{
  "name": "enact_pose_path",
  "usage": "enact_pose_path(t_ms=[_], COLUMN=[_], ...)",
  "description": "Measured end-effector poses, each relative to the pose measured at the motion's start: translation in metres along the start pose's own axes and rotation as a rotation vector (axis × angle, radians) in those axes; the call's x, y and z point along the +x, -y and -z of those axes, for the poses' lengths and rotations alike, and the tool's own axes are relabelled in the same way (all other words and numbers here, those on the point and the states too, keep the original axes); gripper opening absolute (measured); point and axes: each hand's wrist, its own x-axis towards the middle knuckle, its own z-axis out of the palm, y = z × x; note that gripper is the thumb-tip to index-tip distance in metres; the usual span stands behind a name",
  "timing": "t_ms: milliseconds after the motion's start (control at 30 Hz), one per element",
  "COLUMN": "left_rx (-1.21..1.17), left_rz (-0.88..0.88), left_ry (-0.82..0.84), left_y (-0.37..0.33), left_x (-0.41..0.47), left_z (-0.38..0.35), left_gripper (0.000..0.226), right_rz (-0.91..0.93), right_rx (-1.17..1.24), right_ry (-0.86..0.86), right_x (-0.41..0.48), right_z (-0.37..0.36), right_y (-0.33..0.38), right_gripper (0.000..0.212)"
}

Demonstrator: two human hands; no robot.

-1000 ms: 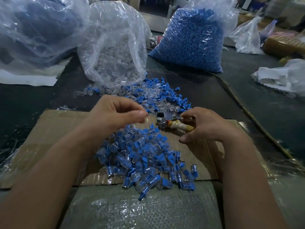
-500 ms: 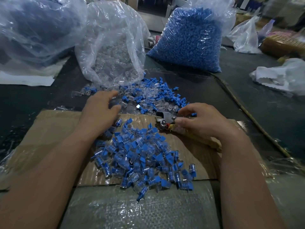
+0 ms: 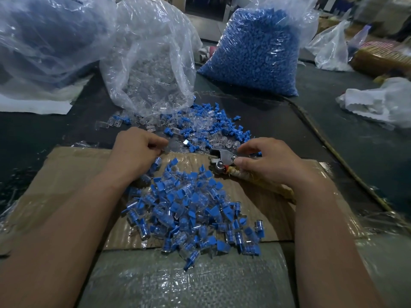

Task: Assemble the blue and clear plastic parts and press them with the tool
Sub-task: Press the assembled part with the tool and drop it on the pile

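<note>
A person seated at a dark worktable (image 3: 333, 134) is working over a heap of small plastic pieces, both bare forearms reaching forward across a sheet of film-covered cardboard (image 3: 66, 174). The left hand (image 3: 138, 150) is lying knuckles-up at the far edge of the cardboard, its fingers curled under and bunched together at the near fringe of the loose parts (image 3: 200, 127); whether they are pinching a piece cannot be told. The right hand (image 3: 273, 163) is gripping the tool (image 3: 222, 157), a plier-like metal head on a cord-wrapped handle that is running beneath the palm, with the thumb pressing on the metal near the pivot and the forefinger arching over the top toward the scattered pieces. The tool's head is resting on the cardboard's far edge, pointing left, between the two hands. A pile of joined blue-and-clear parts (image 3: 191, 210) is lying on the cardboard between the forearms, spilling toward its near edge. Beyond the hands, unjoined blue and clear pieces are spreading out from the mouth of an open bag of clear parts (image 3: 151, 70), while a full bag of blue parts (image 3: 255, 52) is standing to its right. A large clear bag (image 3: 44, 36) is filling the far left, and a crumpled white bag (image 3: 378, 103) is lying at the right.
</note>
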Motion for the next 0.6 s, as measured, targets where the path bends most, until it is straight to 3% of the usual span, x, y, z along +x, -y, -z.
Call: enact_pose_path(t_ms=[167,300,467,600], left_rx=[-0.063,-0.381,-1.014,-1.216], left_rz=[-0.013,-0.011,0.132,0.184], left_ry=[-0.087,-0.185,0.099,0.215], left_y=[-0.002,-0.008,-0.028,-0.044], left_x=[-0.003,-0.009,-0.021,-0.032], left_z=[-0.002,0.006,0.016,0.009], left_gripper=[0.025,0.024,0.027,0.027], right_rz=[0.027,0.089,0.241,0.356], right_rx=[0.008,0.057,0.348,0.507], right_ry=[-0.041,-0.213,-0.306,-0.304], right_x=[0.001,0.0,-0.005,-0.008], right_z=[-0.001,0.0,-0.012,-0.027], right_y=[0.001,0.009,0.046,0.067], right_gripper=[0.029,0.022,0.011,0.018])
